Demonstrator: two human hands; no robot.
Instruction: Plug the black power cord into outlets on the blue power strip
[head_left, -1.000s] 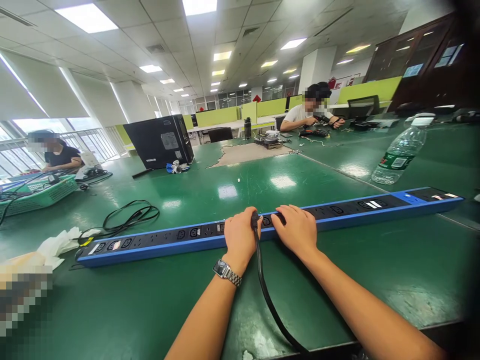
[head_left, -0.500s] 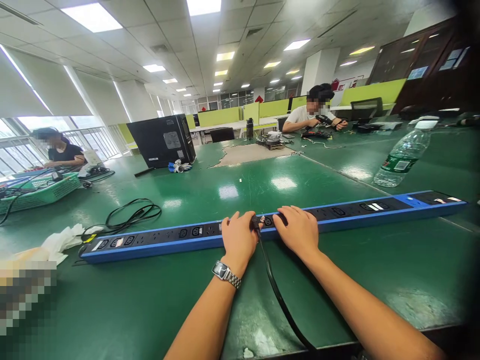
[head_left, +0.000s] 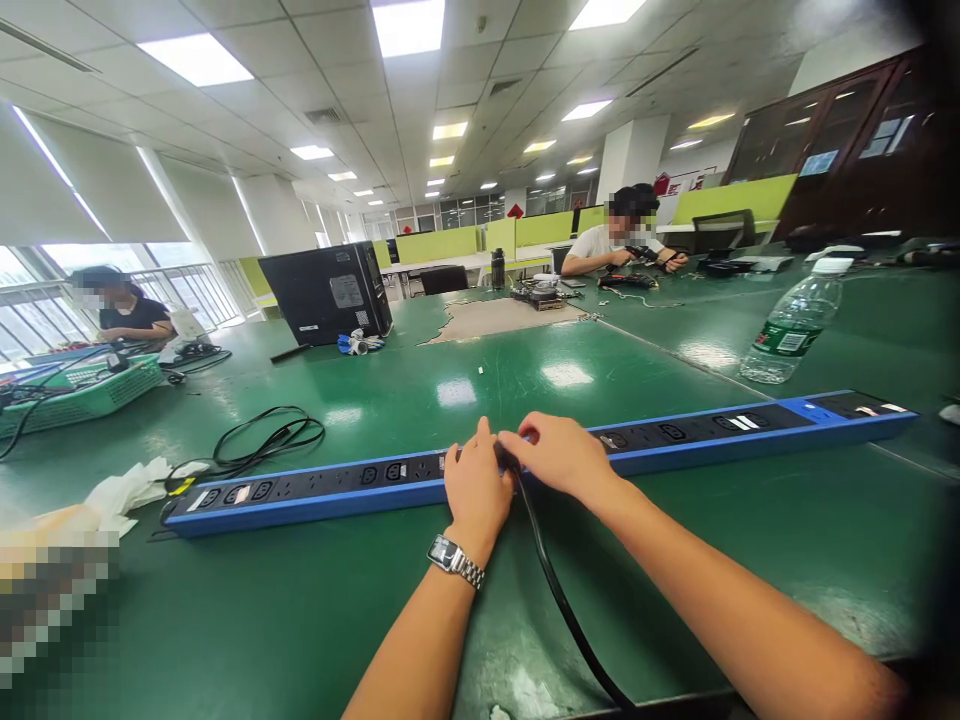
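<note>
A long blue-edged power strip [head_left: 322, 502] with black sockets lies across the green table in front of me. My left hand [head_left: 478, 485], with a metal-band watch on its wrist, wraps over the middle of the strip, close against a black plug [head_left: 507, 457]. From the right, my right hand [head_left: 562, 452] closes on that plug with thumb and fingers, hiding most of it. A thick black cord [head_left: 551, 580] runs from the plug down to the table's front edge. How far the plug sits in its socket is hidden.
A water bottle [head_left: 796, 325] stands behind the strip's right part. A coiled black cable [head_left: 277, 435] and crumpled white tissue [head_left: 142, 495] lie left. Farther back are a black computer case [head_left: 322, 295], a green basket [head_left: 112, 392] and two people seated at the table.
My right hand has moved left from the strip onto the plug, its fingers closing there. My left hand stays on the strip beside the plug. The view has shifted slightly.
</note>
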